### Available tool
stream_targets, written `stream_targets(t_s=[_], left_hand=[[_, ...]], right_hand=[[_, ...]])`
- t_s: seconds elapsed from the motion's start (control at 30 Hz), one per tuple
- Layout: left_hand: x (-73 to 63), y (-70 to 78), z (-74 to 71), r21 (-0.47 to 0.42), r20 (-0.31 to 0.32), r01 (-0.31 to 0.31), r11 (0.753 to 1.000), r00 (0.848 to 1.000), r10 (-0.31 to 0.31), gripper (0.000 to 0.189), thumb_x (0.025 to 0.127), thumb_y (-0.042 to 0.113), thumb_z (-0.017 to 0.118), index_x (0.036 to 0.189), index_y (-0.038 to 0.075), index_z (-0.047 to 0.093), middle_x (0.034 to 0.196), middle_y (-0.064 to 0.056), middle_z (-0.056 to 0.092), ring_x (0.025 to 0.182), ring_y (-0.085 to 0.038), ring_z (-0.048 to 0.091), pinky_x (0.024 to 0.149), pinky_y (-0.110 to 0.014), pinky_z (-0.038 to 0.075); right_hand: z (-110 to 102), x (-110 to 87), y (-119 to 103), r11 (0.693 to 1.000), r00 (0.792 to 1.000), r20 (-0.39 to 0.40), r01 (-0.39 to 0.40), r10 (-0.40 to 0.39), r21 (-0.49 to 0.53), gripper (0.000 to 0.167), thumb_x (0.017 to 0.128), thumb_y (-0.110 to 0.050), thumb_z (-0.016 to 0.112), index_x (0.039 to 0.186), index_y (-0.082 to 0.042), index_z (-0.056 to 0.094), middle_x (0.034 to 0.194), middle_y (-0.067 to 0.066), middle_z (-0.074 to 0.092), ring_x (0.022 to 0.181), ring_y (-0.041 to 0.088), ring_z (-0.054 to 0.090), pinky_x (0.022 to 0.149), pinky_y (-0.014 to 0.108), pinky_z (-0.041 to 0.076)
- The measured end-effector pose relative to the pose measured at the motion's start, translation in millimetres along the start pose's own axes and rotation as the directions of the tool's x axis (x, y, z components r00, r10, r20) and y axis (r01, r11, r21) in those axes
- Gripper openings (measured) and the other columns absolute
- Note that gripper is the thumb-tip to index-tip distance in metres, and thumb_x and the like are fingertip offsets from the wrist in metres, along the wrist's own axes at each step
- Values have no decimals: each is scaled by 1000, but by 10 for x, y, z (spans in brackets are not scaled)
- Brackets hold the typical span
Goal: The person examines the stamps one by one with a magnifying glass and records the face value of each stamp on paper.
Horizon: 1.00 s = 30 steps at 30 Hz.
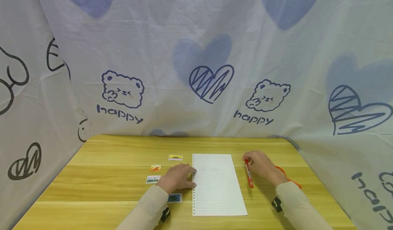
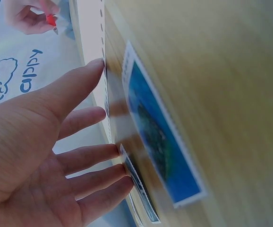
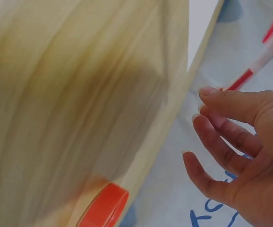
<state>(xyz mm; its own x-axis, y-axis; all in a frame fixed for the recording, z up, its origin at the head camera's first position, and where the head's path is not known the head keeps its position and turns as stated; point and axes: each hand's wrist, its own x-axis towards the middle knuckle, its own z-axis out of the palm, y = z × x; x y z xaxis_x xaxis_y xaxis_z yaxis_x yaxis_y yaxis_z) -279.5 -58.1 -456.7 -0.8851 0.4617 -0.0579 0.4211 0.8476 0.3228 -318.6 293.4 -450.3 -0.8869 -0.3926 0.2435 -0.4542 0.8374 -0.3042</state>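
Note:
A sheet of lined paper [image 1: 215, 192] with punched holes along its left side lies on the table, bearing faint writing near its top. My left hand [image 1: 176, 178] rests at that left edge, thumb and fingers spread and fairly straight; the left wrist view shows nothing gripped in it. Beneath its wrist lies a blue stamp [image 2: 155, 132]. To the right of the sheet, my right hand [image 1: 261, 163] pinches a red pen [image 1: 249, 175] between thumb and fingers, above the table. In the right wrist view the other fingers of this hand [image 3: 240, 142] are loosely bent.
More stamps lie left of the sheet: a yellow stamp [image 1: 175, 157], a red-and-yellow stamp [image 1: 155, 168] and a greenish stamp [image 1: 152, 179]. Right of the right hand is a red object with a curved rim [image 3: 106, 205], partly hidden. A printed cloth [image 1: 165, 114] hangs behind the table.

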Motion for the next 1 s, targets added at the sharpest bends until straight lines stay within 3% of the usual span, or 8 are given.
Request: stream_targets(t_s=[0.33,0.6,1.0], left_hand=[[0,0,0,-11,1,6,1000,1000,-6,55,87,35,84,135,13,69,133,-9,69,120,-30,65,104,-51,54],[23,-19,17,-10,-1,15,1000,1000,-15,56,87,36,84,135,14,68,135,-8,68,121,-30,64,105,-52,53],[3,-11,16,-17,-8,7,1000,1000,-7,55,86,35,84,135,13,69,134,-9,69,121,-30,64,103,-51,54]], right_hand=[[11,-65,64,995,999,5,39,-39,-87,23,74,13,73,91,-3,77,81,4,72,72,15,58,66,31,52],[58,-95,115,991,997,22,82,-81,-107,26,76,16,67,85,-7,77,77,0,70,68,12,52,63,26,47],[65,-80,136,995,997,75,32,-25,-100,27,78,17,66,85,-8,75,80,1,70,72,14,53,67,29,50]])
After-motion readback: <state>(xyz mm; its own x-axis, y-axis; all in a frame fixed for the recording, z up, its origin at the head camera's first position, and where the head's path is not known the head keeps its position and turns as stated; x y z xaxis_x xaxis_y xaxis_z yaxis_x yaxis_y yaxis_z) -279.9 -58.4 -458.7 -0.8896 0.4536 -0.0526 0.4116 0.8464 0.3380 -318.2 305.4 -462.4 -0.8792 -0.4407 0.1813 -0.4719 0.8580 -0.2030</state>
